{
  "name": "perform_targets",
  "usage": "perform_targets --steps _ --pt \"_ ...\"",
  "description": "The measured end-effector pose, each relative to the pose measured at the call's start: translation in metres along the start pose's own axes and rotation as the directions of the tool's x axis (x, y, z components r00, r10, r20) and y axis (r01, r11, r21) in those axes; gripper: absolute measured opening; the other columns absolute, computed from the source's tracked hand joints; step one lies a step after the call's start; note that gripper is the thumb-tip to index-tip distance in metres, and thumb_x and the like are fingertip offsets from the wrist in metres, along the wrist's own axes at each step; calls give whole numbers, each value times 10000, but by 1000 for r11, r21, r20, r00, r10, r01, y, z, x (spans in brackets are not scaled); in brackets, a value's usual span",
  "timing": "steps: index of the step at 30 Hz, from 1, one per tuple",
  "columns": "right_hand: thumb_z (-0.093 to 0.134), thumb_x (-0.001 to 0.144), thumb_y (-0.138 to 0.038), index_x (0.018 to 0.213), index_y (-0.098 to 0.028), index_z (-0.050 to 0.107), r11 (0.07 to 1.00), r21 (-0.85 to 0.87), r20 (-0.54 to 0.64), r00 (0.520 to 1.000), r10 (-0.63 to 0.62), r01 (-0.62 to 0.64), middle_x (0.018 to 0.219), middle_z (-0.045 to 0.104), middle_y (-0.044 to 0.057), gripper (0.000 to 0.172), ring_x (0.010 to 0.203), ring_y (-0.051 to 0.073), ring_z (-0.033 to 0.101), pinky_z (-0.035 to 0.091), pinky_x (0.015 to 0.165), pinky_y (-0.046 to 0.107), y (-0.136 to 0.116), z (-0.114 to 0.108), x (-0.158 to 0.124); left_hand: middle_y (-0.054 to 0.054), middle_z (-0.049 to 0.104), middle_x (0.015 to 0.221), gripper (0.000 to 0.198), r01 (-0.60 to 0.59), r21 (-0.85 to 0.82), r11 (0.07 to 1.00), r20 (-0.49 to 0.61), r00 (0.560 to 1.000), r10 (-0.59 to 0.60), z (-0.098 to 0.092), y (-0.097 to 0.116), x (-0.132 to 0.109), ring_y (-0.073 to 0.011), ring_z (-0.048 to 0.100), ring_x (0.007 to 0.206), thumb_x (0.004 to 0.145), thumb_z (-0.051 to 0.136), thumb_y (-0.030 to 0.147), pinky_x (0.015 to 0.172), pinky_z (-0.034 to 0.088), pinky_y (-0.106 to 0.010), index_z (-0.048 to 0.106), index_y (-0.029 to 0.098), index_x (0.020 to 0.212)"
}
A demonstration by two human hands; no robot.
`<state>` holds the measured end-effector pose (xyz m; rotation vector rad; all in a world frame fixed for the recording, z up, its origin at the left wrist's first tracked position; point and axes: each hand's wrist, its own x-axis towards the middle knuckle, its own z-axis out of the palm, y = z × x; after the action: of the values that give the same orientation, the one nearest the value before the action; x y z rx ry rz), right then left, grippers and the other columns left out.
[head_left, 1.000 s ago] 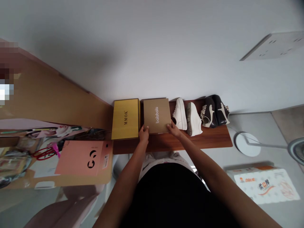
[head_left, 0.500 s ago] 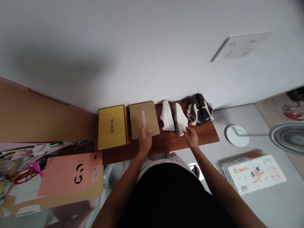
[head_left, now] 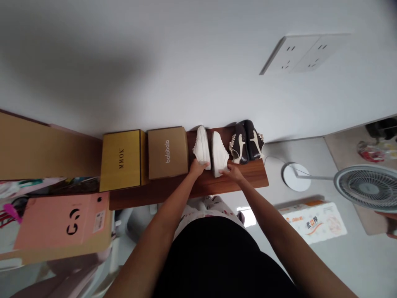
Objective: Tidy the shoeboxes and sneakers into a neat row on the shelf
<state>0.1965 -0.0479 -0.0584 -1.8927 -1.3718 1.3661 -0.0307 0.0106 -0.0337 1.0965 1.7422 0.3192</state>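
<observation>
White shoes [head_left: 220, 151], near ends at grip [head_left: 234, 172] (two-handed)

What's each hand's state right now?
Left hand: closed on the near end of the left white shoe.
Right hand: closed on the near end of the right white shoe.

The head view looks forward and down over its wearer's black cloth top [head_left: 214, 256]. It faces a narrow reddish-brown wooden tabletop [head_left: 256, 173] nearby.

L hand [head_left: 197, 167] & R hand [head_left: 233, 172] — both curled, arms [head_left: 166, 215] ext. fwd.
</observation>
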Motion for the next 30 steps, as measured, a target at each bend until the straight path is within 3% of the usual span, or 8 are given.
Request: perform_targets --steps 2,5,9,13,17,22,30 --pt "724 710 -575 883 -183 706 999 31 10 1000 -7 7 834 739 26 429 853 239 681 548 813 341 -5 0 0 -134 737 1103 418 -16 11 1000 12 1000 16 -5 3 -1 -255 684 1043 760 790 321 889 505 -312 649 133 1106" --pt "681 735 -598 884 -187 692 999 10 6 999 -50 50 804 715 1 438 847 222 661 537 797 325 -15 -2 -3 -86 738 961 284 -130 64 989 -6 991 131 -13 12 -5 -237 679 928 759 769 297 824 500 -301 665 147 976" --pt "626 799 -609 774 -198 628 972 -172 25 987 -159 161 701 645 -12 413 741 184 602 479 680 264 -37 -11 -8 -36 715 899 253 -250 259 933 58 968 243 -22 30 -17 -224 659 901 764 760 339 839 486 -300 652 189 936" --pt "645 847 -528 767 -212 599 853 -491 48 983 -179 179 766 683 18 329 724 174 603 408 645 249 -62 -13 -10 -89 714 1035 226 -313 450 837 112 949 295 -20 42 -32 -260 671 1023 838 711 347 909 476 -321 644 205 1001" --pt "610 920 -462 923 -219 628 694 -696 104 982 -156 184 1042 737 92 244 933 224 673 417 702 260 -86 -8 -4 -160 691 1137 232 -298 545 783 80 949 306 -10 46 -37 -318 681 1078 911 629 269 955 477 -374 626 181 1125" --pt "559 971 -406 1088 -192 625 590 -782 190 978 -82 202 1177 714 145 252 1058 268 684 472 800 300 -104 0 10 -190 682 1142 237 -277 528 803 32 951 308 4 38 -31 -338 668 1120 937 581 229 1023 462 -397 623 148 1155" --pt "521 997 -336 1149 -159 611 566 -796 234 972 -36 213 1207 697 193 250 1077 279 693 517 876 331 -112 17 21 -184 695 1098 201 -227 399 888 -59 961 272 19 24 -19 -342 656 1141 944 527 193 1068 432 -415 654 134 1088"
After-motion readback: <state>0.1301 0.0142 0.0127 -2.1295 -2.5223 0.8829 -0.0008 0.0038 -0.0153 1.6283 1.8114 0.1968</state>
